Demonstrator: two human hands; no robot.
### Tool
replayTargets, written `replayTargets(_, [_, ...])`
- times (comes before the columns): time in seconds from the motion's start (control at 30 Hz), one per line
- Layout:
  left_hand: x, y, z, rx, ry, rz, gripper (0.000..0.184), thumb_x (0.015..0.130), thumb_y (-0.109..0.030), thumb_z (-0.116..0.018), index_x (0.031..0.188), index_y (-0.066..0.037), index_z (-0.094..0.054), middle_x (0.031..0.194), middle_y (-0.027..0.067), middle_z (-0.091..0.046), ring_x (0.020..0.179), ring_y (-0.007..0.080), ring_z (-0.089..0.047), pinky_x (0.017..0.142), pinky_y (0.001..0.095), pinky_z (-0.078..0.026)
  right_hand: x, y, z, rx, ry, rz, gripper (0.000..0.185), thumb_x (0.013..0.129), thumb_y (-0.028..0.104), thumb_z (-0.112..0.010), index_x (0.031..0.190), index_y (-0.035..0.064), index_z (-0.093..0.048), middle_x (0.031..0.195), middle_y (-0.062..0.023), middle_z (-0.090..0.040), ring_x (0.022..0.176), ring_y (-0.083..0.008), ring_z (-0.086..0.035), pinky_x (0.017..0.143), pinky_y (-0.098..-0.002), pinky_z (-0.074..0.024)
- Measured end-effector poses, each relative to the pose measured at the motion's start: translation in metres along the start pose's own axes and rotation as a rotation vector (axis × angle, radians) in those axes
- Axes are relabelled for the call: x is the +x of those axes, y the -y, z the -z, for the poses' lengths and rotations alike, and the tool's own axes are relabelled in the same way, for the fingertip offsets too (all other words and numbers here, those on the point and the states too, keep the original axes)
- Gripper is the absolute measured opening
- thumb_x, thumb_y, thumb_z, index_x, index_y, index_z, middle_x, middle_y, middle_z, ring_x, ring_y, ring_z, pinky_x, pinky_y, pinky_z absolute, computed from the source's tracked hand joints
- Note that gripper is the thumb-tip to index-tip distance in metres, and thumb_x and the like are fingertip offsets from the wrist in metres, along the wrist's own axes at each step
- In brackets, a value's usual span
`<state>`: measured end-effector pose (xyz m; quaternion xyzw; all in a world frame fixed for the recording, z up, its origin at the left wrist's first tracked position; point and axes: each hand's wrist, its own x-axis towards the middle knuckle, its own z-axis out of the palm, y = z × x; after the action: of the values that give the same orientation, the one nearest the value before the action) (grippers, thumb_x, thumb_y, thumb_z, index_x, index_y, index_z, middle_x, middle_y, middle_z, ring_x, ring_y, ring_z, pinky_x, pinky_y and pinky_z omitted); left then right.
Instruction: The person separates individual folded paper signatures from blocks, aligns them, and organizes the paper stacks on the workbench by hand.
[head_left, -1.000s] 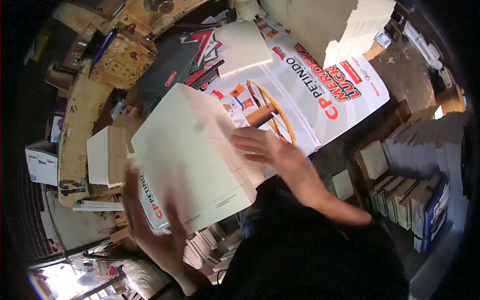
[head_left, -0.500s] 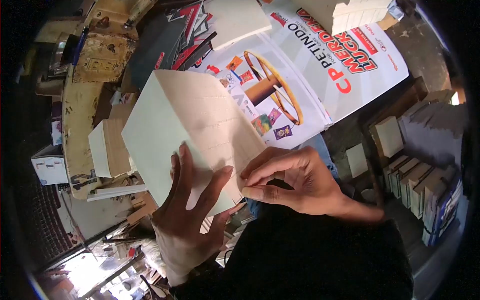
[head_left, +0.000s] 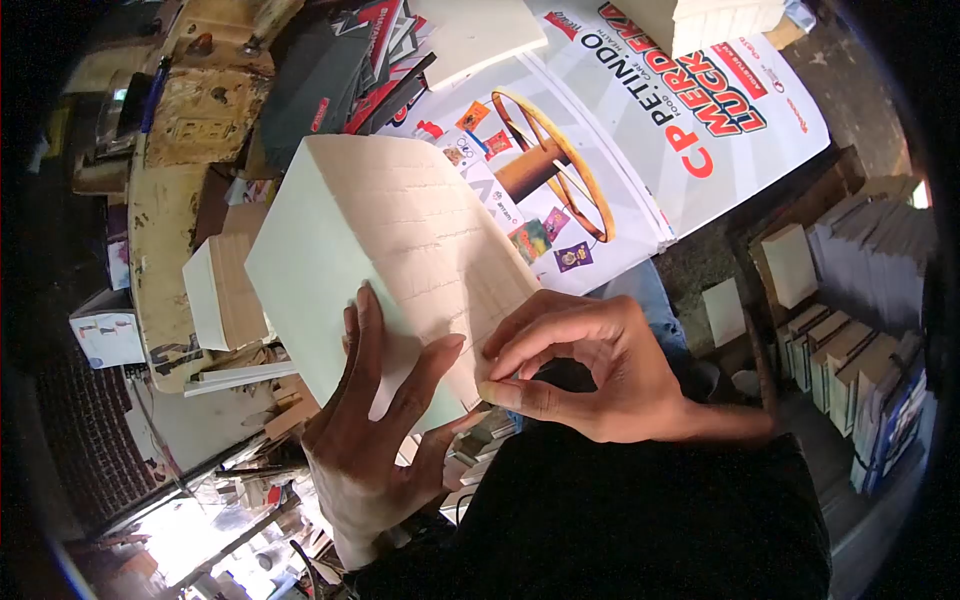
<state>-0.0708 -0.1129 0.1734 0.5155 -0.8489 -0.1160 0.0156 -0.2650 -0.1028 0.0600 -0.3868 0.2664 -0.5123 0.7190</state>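
Observation:
A thick book block (head_left: 308, 262) with a pale green outer sheet is tilted in front of me. Its cream spine (head_left: 415, 225) faces up and to the right, crossed by rows of stitches. My left hand (head_left: 365, 440) grips the block near its lower end, fingers spread over the green sheet and thumb by the bottom edge. At the lower end of the spine, my right hand (head_left: 600, 365) has thumb and index fingertip pinched together. Whatever lies in that pinch is too small to make out.
A printed banner (head_left: 740, 190) covers the surface ahead, with a pale paper stack (head_left: 485, 40) and dark printed scraps (head_left: 350, 75) on it. Another book block (head_left: 230, 290) stands left beside a worn yellow wooden frame (head_left: 165, 230). Several books (head_left: 850, 370) line the right side.
The view has shifted slightly. My right hand's fingers have curved into a rounder loop, still pinched at the spine's lower end. My left hand keeps its hold on the book block.

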Motion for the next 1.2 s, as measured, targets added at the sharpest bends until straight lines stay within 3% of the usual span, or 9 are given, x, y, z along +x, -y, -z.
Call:
replayTargets(0.27, [0.000, 0.001, -0.003, 0.031, -0.007, -0.039, 0.055, 0.075, -0.030, -0.077, 0.128, -0.018, -0.067, 0.146, 0.0307, -0.044, 0.129, 0.0485, -0.049, 0.102, 0.0541, -0.048, 0.000, -0.001, -0.001, 0.038, -0.030, -0.055, 0.012, 0.084, -0.005, -0.074, 0.095, -0.0012, -0.072, 0.104, -0.0127, -0.067, 0.099, -0.0185, -0.066, 0.086, -0.0317, -0.0557])
replayTargets(0.33, [-0.001, 0.001, -0.004, 0.021, -0.013, -0.034, 0.055, 0.076, -0.032, -0.078, 0.128, -0.019, -0.067, 0.146, 0.0306, -0.043, 0.129, 0.0482, -0.049, 0.102, 0.0546, -0.048, 0.002, -0.004, 0.002, 0.057, -0.005, -0.064, 0.012, 0.084, 0.001, -0.076, 0.095, 0.0046, -0.074, 0.101, -0.0064, -0.070, 0.093, -0.0133, -0.066, 0.080, -0.0282, -0.0562])
replayTargets(0.77, [-0.001, 0.002, -0.007, 0.068, -0.014, -0.059, 0.054, 0.080, -0.036, -0.075, 0.130, -0.019, -0.065, 0.146, 0.0318, -0.042, 0.128, 0.0497, -0.049, 0.100, 0.0573, -0.048, 0.003, 0.002, 0.010, -0.036, 0.039, -0.041, 0.015, 0.083, 0.003, -0.078, 0.097, 0.0053, -0.076, 0.101, -0.0082, -0.070, 0.091, -0.0132, -0.068, 0.076, -0.0274, -0.0599])
replayTargets(1.07, [-0.001, 0.003, -0.010, 0.093, -0.039, -0.090, 0.052, 0.083, -0.037, -0.073, 0.130, -0.016, -0.065, 0.145, 0.0346, -0.041, 0.125, 0.0518, -0.050, 0.096, 0.0565, -0.051, 0.003, 0.007, 0.002, -0.077, 0.002, -0.036, 0.008, 0.082, 0.002, -0.076, 0.090, 0.0026, -0.073, 0.094, -0.0063, -0.069, 0.087, -0.0127, -0.067, 0.070, -0.0264, -0.0590])
replayTargets(1.13, [0.001, 0.002, -0.007, 0.098, -0.027, -0.096, 0.051, 0.085, -0.039, -0.071, 0.130, -0.015, -0.065, 0.144, 0.0348, -0.041, 0.125, 0.0516, -0.050, 0.095, 0.0564, -0.052, 0.001, 0.009, 0.000, -0.095, 0.004, -0.031, 0.015, 0.081, -0.009, -0.073, 0.093, -0.0020, -0.071, 0.102, -0.0146, -0.067, 0.097, -0.0187, -0.069, 0.080, -0.0285, -0.0621])
replayTargets(1.2, [0.002, 0.002, -0.006, 0.103, -0.015, -0.099, 0.050, 0.087, -0.042, -0.069, 0.129, -0.015, -0.065, 0.144, 0.0350, -0.042, 0.125, 0.0514, -0.051, 0.095, 0.0563, -0.052, -0.001, 0.005, -0.004, -0.118, -0.016, 0.015, 0.015, 0.080, -0.009, -0.073, 0.093, -0.0022, -0.071, 0.102, -0.0144, -0.067, 0.097, -0.0185, -0.069, 0.081, -0.0290, -0.0617])
